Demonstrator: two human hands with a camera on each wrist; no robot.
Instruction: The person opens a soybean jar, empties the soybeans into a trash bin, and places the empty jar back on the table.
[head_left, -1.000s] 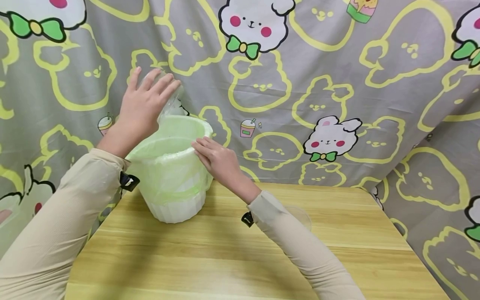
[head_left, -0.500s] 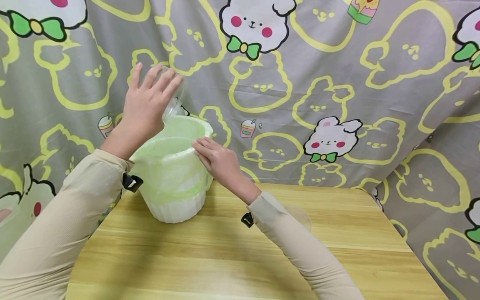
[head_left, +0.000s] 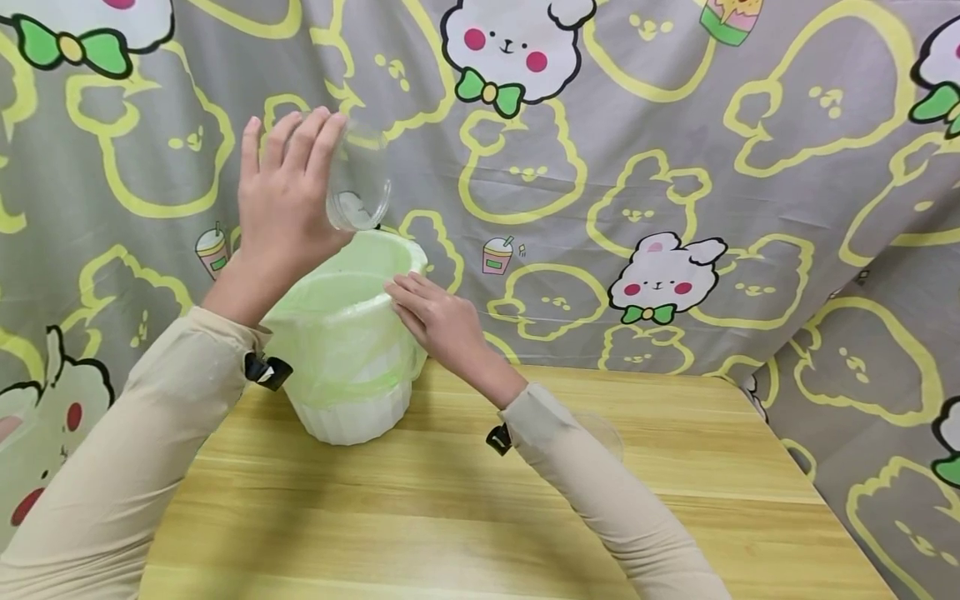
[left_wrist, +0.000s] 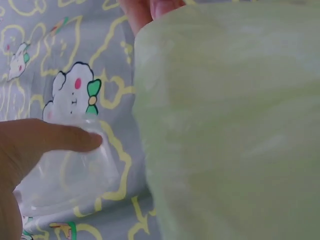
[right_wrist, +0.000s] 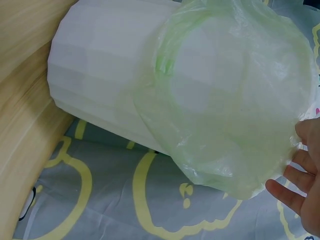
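Over the mouth of a white trash can [head_left: 352, 421] with a pale green bag [head_left: 337, 342] in it, my left hand [head_left: 288, 192] holds a clear plastic cup [head_left: 360, 187]. The cup is tilted, its wide rim facing down. In the left wrist view the thumb presses along the side of the clear cup [left_wrist: 82, 175]. My right hand [head_left: 442, 325] grips the can's bag-covered rim on the right side. The right wrist view shows its fingers [right_wrist: 285, 195] against the bag's edge [right_wrist: 240, 125]. The inside bottom of the can is hidden.
The can stands on the back left of a wood-grain table [head_left: 465, 517]. A clear round lid [head_left: 600, 433] lies by the right forearm, partly hidden. A grey curtain with cartoon rabbits [head_left: 555, 167] hangs close behind and at both sides.
My left hand has turned and risen slightly, bringing the clear cup further to the right and more into view. The right hand stays at the rim and the can stands still.
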